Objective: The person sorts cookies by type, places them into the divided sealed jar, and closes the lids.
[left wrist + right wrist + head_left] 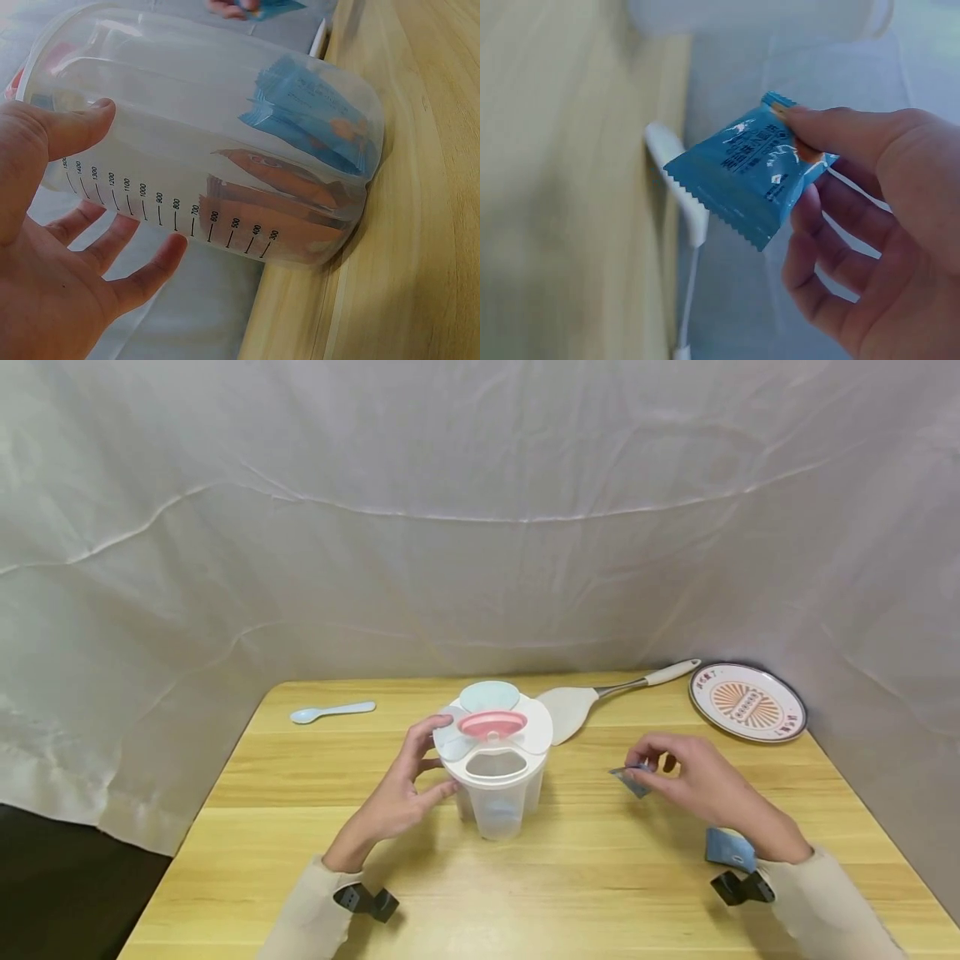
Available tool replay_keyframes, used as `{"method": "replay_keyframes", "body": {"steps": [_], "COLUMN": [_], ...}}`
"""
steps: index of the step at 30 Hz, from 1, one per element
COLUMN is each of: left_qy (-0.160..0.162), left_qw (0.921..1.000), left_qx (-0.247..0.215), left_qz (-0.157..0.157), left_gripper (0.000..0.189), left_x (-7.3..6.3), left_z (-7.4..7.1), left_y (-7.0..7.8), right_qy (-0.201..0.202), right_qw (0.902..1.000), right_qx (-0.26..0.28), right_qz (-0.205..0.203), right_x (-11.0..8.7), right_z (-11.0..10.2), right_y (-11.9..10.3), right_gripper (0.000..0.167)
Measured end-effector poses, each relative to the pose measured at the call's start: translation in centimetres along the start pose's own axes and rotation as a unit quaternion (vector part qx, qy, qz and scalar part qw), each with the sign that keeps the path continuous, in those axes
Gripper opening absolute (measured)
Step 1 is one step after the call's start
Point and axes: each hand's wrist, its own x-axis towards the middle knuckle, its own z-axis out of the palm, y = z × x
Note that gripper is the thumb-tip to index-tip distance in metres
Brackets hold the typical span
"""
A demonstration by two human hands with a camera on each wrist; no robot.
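Observation:
A clear storage canister (498, 806) with a white lid (534, 727) stands upright on the table. Its pink flap (492, 723) is raised above an opening at the front. My left hand (405, 789) holds the canister's left side, thumb toward the front. Through the wall, in the left wrist view, blue packets (307, 112) and orange packets (270, 217) lie in separate compartments. To the right of the canister, my right hand (697, 777) pinches a small blue snack packet (739, 169) above the table, thumb against fingers. Another blue packet (730, 849) lies near the right wrist.
A light blue spoon (333, 712) lies at the back left. Behind the canister, to the right, is a white spatula (566, 710). A round patterned plate (783, 714) sits at the back right corner. Grey cloth (480, 568) hangs behind the table (540, 902).

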Motion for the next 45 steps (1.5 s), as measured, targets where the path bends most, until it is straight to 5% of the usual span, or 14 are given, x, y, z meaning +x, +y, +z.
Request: {"method": "replay_keyframes", "body": {"steps": [8, 14, 20, 28, 37, 45], "left_qy": [-0.001, 0.001, 0.001, -0.002, 0.000, -0.001], "left_qw": [1.0000, 1.0000, 1.0000, 1.0000, 1.0000, 1.0000], "left_qx": [-0.006, 0.000, -0.003, -0.003, -0.007, -0.004], "left_qz": [0.003, 0.001, -0.003, 0.003, -0.003, 0.009], "left_gripper": [0.087, 0.086, 0.088, 0.087, 0.087, 0.085], "left_x": [0.2, 0.1, 0.1, 0.1, 0.0, 0.0], "left_z": [0.1, 0.0, -0.1, -0.1, -0.1, 0.0], "left_y": [0.1, 0.0, 0.0, -0.2, 0.0, -0.4], "right_qy": [0.085, 0.135, 0.155, 0.164, 0.169, 0.155], "right_qw": [0.9940, 0.9789, 0.9543, 0.9403, 0.9355, 0.9444], "right_qx": [0.030, 0.088, 0.154, 0.193, 0.192, 0.159], "right_qz": [-0.062, -0.126, -0.203, -0.227, -0.244, -0.242], "right_x": [1.8, 3.1, 4.7, 6.4, 7.6, 8.2], "right_z": [-1.3, -2.0, -1.8, -1.0, 0.8, 2.0], "right_y": [-3.7, -7.1, -9.5, -11.6, -12.5, -12.7], "right_gripper": [0.037, 0.043, 0.045, 0.026, 0.027, 0.021]}}
